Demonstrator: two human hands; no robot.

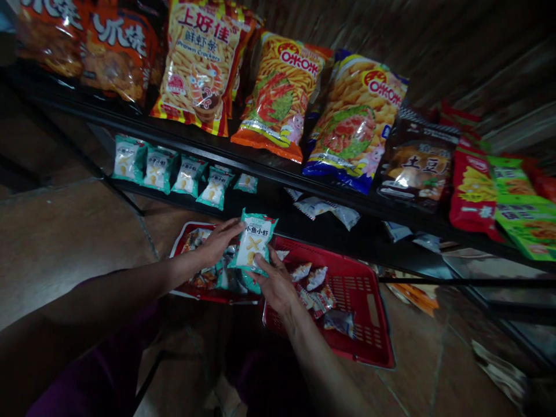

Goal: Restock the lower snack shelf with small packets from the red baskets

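My right hand [276, 284] grips a small teal and white snack packet [254, 240] from below, with its printed face up, just in front of the lower shelf. My left hand [217, 240] touches the packet's left edge with fingers stretched out and together. Beneath both hands sit two red baskets on the floor: the left basket [185, 231] holds more small packets, and the right basket [365, 313] holds several small white and red packets. A row of matching teal packets [158, 169] stands on the lower black shelf [278, 202].
The upper black shelf carries large snack bags: orange bags [87, 43], a prawn cracker bag [202, 63], two Oishi bags [282, 92], a dark bag [419, 168] and red and green bags [499, 197]. Loose white packets [324, 208] lie on the lower shelf. Brown tiled floor surrounds the baskets.
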